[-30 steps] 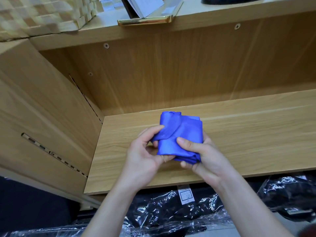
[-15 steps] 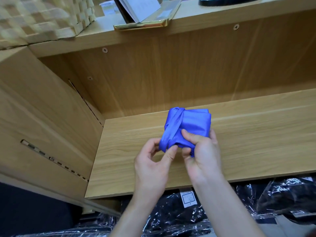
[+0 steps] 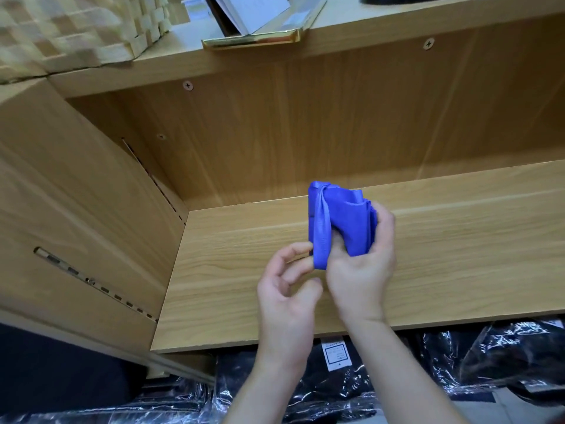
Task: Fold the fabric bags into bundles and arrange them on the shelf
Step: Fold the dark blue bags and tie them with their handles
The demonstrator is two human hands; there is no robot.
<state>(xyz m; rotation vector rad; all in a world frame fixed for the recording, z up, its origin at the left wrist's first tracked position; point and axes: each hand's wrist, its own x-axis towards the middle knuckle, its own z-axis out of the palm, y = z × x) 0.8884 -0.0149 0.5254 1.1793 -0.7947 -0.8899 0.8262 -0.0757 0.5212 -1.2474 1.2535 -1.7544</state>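
Bag: light, soft, slick; likely springs open. Right hand pinches its middle over shelf; left hand fingers loosely curled, touching strap.

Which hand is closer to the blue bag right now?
Right. The right hand grips the bag; the left hand sits just below-left, index fingertip at its edge.

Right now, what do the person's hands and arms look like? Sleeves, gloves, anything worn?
Both bare: the left hand and right hand show no gloves, rings or watch. The left forearm and right forearm carry no sleeve down to the picture's bottom edge.
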